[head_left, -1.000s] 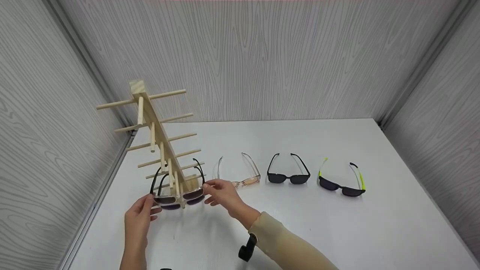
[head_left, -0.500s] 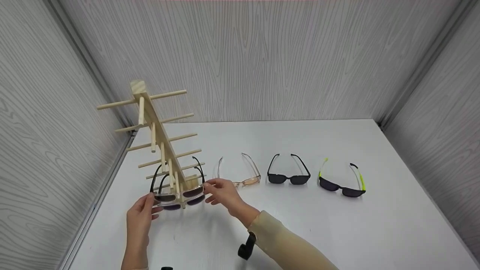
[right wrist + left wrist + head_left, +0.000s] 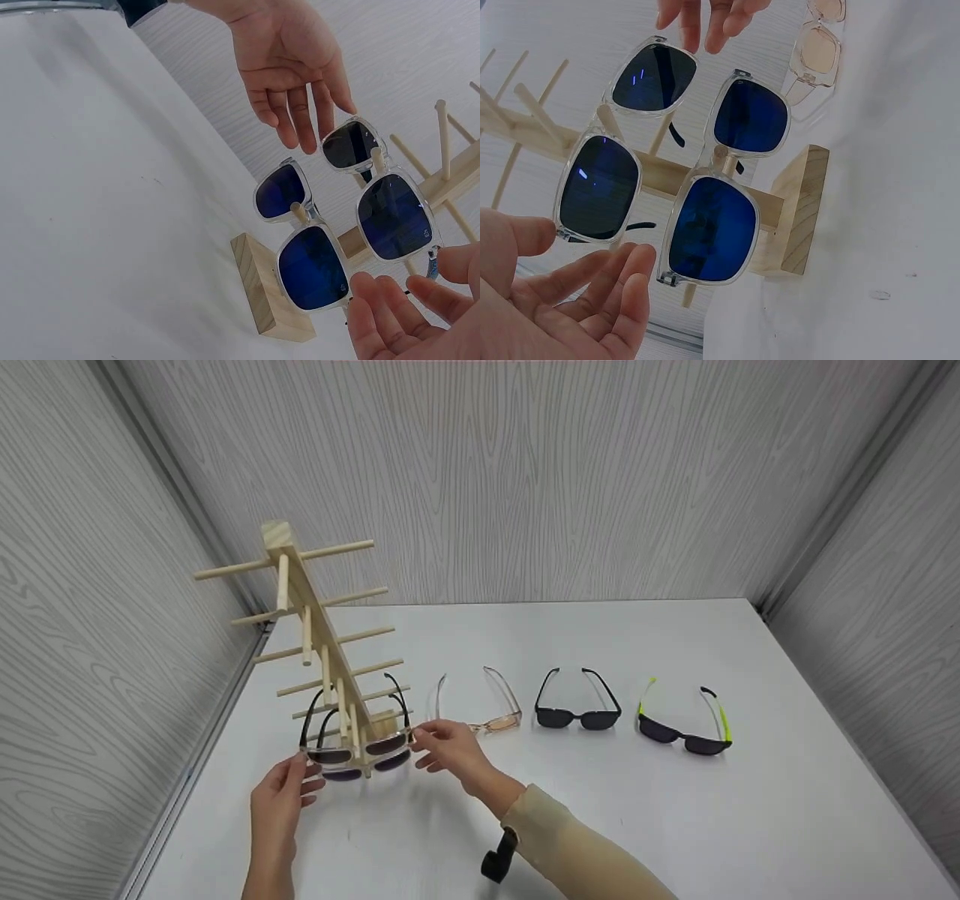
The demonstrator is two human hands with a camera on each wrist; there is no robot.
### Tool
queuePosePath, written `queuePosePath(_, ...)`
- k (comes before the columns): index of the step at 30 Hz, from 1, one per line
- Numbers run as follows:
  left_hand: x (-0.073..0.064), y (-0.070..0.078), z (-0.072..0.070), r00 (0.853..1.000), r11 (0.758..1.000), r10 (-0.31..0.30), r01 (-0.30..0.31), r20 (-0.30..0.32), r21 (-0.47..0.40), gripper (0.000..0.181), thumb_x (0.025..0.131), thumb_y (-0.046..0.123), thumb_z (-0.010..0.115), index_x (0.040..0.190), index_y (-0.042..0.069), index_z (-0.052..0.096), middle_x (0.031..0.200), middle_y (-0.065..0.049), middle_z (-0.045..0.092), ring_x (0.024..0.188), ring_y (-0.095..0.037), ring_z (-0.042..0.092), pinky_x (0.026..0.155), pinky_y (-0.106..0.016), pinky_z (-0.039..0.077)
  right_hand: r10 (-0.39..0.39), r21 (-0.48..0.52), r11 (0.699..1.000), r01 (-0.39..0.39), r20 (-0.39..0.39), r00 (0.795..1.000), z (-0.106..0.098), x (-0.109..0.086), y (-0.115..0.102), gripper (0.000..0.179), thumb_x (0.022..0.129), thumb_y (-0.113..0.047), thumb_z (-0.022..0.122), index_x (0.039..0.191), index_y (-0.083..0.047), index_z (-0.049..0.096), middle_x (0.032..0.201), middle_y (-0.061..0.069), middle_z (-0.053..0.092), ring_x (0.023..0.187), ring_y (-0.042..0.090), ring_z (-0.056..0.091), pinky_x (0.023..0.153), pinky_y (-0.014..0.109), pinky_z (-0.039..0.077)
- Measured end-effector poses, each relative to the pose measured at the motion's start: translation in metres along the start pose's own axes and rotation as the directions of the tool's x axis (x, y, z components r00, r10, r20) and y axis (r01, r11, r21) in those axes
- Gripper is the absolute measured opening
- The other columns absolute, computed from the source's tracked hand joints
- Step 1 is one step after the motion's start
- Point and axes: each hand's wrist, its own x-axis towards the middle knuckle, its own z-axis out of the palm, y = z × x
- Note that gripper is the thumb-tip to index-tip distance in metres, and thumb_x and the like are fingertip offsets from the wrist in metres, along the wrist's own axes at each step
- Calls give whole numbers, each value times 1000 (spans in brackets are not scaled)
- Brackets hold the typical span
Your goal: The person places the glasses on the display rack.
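Two pairs of clear-framed sunglasses with dark arms hang one above the other on the low pegs of a wooden display rack (image 3: 319, 619). The upper sunglasses (image 3: 600, 187) have dark lenses; the lower sunglasses (image 3: 714, 229) have blue lenses. My left hand (image 3: 277, 802) is at the upper pair's left corner, thumb tip at the hinge and fingers loosely extended. At its right corner is my right hand (image 3: 457, 754), thumb and fingers parted beside the hinge. Whether the fingertips still touch the frame is hard to tell.
On the white table (image 3: 600, 825), right of the rack, lie pale clear glasses (image 3: 501, 723), black sunglasses (image 3: 577, 718) and black sunglasses with yellow-green arms (image 3: 684, 735). Grey wood-grain panels (image 3: 487, 480) enclose the back and sides.
Both hands have drawn slightly outward from the upper sunglasses' corners, the left a little down and the right a little rightward. The sunglasses stay on the peg.
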Motion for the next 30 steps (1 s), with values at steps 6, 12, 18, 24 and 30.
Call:
queuePosePath(6,-4,-4,0,1000,1000,-22,22,-15,13,60,94,53,42,127,4,52,113,-17,61,85,-15,64,68,-23,49,-5,17,1000,5,8,1000,-7,-5,4,28,91,-26,60,109,-4,64,88,9,67,69,20,67,64,33,54)
queuePosePath(12,-6,-8,1,999,999,-33,33,-17,18,57,94,51,42,126,5,52,112,-15,62,84,-13,63,68,-23,49,-6,9,1000,5,17,1000,-16,-11,5,32,91,-27,60,112,-2,63,91,10,67,70,20,67,65,32,54)
queuePosePath(18,-13,-11,5,999,999,-52,52,2,15,59,93,53,43,123,3,53,110,-15,63,83,-12,63,68,-23,49,-6,27,1000,6,2,1000,-23,-16,13,31,91,-27,61,111,-4,63,89,7,67,71,21,67,65,33,54)
queuePosePath(24,-22,-14,9,998,998,-54,54,19,31,51,96,45,45,120,2,54,106,-14,64,83,-15,64,67,-24,49,5,50,999,-5,2,1000,-29,-22,25,29,91,-26,61,110,-4,63,88,10,67,71,23,67,66,34,54)
queuePosePath(30,-27,-15,12,994,997,-73,70,84,32,48,96,42,46,119,0,55,104,-11,64,84,-14,63,68,-24,49,13,47,999,-13,-11,1000,-37,-26,29,27,92,-26,60,108,-5,63,88,10,67,72,24,67,66,34,54)
